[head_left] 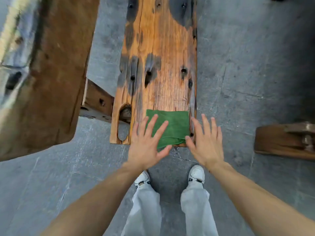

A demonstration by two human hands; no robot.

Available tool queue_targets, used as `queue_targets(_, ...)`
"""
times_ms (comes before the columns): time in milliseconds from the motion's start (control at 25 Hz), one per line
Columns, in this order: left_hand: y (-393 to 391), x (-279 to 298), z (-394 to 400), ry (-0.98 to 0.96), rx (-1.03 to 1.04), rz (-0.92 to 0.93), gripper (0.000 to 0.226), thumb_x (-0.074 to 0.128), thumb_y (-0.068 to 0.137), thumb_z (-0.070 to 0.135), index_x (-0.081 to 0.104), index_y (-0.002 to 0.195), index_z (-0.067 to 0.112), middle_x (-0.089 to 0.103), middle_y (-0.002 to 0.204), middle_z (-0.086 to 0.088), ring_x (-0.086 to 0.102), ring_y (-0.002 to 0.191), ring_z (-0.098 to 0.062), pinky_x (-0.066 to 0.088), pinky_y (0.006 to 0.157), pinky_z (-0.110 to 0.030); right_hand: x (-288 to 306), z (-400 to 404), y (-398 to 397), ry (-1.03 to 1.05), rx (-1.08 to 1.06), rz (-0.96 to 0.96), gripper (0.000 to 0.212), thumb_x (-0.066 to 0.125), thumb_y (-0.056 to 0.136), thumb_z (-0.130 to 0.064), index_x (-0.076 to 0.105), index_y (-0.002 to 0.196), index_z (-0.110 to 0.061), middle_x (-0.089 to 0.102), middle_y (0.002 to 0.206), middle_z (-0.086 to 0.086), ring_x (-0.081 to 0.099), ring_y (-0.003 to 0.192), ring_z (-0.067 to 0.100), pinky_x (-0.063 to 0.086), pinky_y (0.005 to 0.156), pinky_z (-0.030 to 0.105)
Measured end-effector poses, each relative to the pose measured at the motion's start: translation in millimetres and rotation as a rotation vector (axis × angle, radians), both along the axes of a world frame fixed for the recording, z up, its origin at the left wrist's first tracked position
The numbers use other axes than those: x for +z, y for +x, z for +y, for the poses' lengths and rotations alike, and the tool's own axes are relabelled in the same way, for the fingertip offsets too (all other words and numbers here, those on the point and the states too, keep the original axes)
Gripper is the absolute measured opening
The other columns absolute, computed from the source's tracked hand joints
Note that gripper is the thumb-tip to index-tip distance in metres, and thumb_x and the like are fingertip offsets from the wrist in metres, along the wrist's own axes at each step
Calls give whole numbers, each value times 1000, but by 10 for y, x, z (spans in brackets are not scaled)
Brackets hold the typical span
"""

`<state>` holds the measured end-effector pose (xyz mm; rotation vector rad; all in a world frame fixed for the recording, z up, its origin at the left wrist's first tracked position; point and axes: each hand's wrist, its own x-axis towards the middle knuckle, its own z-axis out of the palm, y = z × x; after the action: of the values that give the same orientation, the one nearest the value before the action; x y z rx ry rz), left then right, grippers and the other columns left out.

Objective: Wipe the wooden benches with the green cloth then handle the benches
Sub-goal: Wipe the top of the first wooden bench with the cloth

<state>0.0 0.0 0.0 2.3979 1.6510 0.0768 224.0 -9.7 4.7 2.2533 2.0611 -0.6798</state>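
Observation:
A long weathered wooden bench [162, 53] with dark stains and holes runs away from me in the middle of the view. A folded green cloth [175, 126] lies flat on its near end. My left hand [148, 142] is spread open with its fingers over the cloth's left part. My right hand [207, 142] is spread open at the bench's near right corner, its thumb tip touching the cloth's right edge. Neither hand grips anything.
A large dark wooden table [51, 79] stands to the left, close beside the bench. Another wooden bench end [286, 142] shows at the right edge. The floor is grey stone paving [247, 82]. My feet in white shoes [196, 174] stand just before the bench.

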Motion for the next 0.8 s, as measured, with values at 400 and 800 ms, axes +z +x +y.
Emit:
queue_targets(400,688,-1710,463,12,-37,153,72,35,94,73,18,159,47,9,171,-3,6,155,-43,6,114,-77,-1666,461,219,159,-136,234,59,35,101,-47,25,156,-27,15,168,1,12,154,24,16,122,50)
queue_targets(800,251,-1677,1419,-103,444,148,69,12,96,72,-6,158,48,-13,171,-1,-12,155,-40,3,114,-77,-1863,865,359,286,-695,537,57,31,102,-44,31,154,-22,35,160,-2,29,148,16,22,121,36)
